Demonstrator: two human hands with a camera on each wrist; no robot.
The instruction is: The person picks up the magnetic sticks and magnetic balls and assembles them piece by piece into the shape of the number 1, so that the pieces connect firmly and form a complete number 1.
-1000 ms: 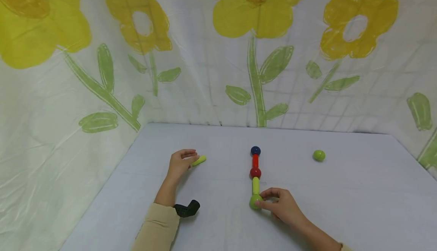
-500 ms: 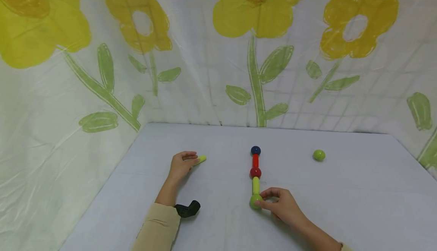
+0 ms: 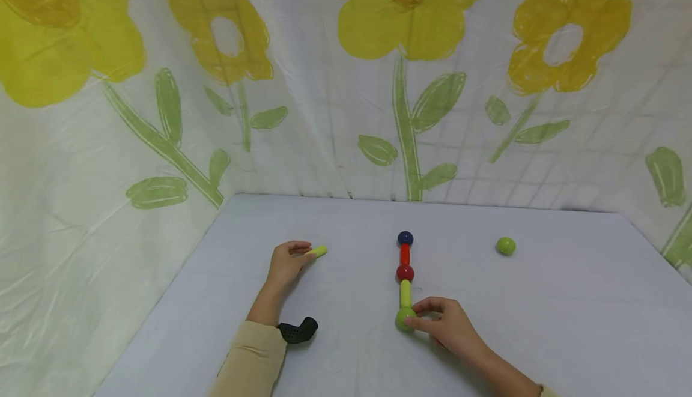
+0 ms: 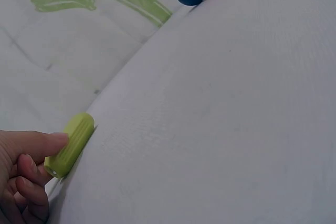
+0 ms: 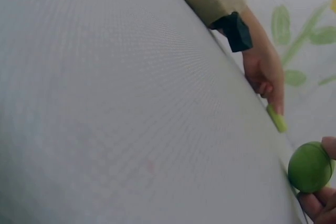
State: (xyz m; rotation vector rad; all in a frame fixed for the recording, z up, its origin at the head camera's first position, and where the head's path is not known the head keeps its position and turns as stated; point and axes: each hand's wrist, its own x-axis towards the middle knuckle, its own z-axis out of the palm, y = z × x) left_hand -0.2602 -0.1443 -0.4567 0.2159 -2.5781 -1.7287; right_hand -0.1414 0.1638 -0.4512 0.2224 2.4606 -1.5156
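Observation:
Thumb and fingers of my left hand pinch a short yellow-green rod low over the table on the left. On the right, my right hand pinches a green ball between thumb and fingertips. That ball sits at the near end of a straight chain: a second yellow-green rod, a red ball, a red rod and a dark blue ball at the far end. In the right wrist view the held green ball shows large at the right edge.
Another green ball lies alone at the back right of the white table. A black wrist-camera mount juts from the left sleeve. Behind the table hangs a white curtain painted with yellow flowers.
My left hand has shifted very slightly forward along the yellow-green rod, its thumb now further over it. The right hand and the chain stay where they were.

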